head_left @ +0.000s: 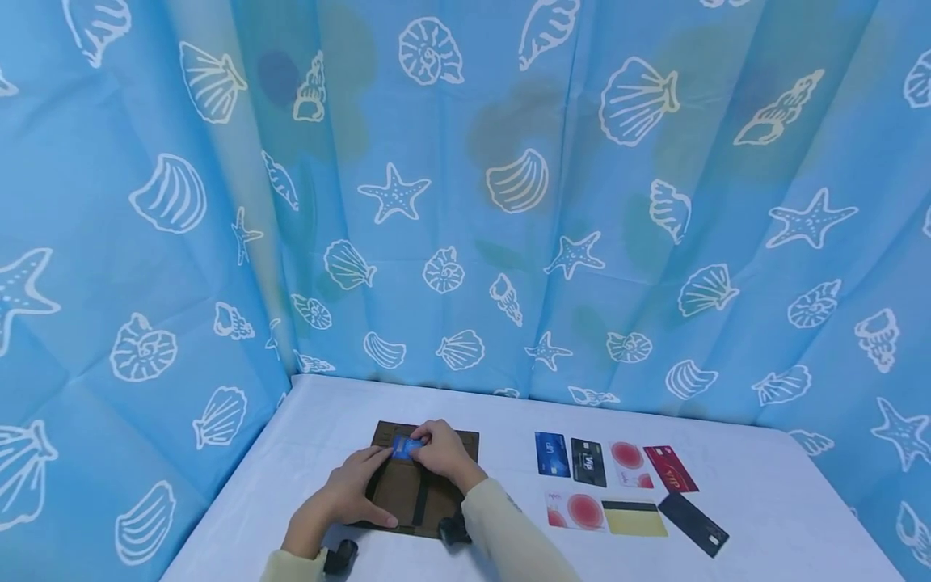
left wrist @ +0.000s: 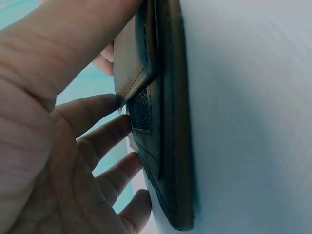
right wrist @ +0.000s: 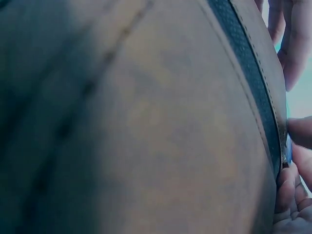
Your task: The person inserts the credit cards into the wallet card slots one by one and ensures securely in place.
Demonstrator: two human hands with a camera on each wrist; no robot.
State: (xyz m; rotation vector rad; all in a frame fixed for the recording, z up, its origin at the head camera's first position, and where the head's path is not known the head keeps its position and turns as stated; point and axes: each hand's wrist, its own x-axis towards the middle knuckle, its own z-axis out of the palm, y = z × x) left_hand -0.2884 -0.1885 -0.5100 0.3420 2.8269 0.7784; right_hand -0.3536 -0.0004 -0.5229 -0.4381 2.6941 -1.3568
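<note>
An open brown wallet [head_left: 396, 489] with a dark strap down its middle lies flat on the table. At its upper part, my right hand [head_left: 441, 451] pinches a blue card [head_left: 402, 447] between thumb and fingers. The left hand [head_left: 349, 489] rests spread along the wallet's left side, its index fingertip by the card and its thumb near the bottom edge. The left wrist view shows those fingertips touching the wallet [left wrist: 168, 122] beside a dark mesh patch. In the right wrist view the wallet's brown leather [right wrist: 185, 122] fills most of the picture, with a blue sliver of card [right wrist: 289, 148] between fingers.
Several cards lie to the right on the white table [head_left: 509, 558]: a blue card [head_left: 553, 454], a black VIP card [head_left: 588, 462], a red card [head_left: 671, 469], two white-and-pink cards, a gold card [head_left: 634, 522] and a tilted black card [head_left: 693, 524]. A blue shell-patterned curtain [head_left: 465, 323] stands behind.
</note>
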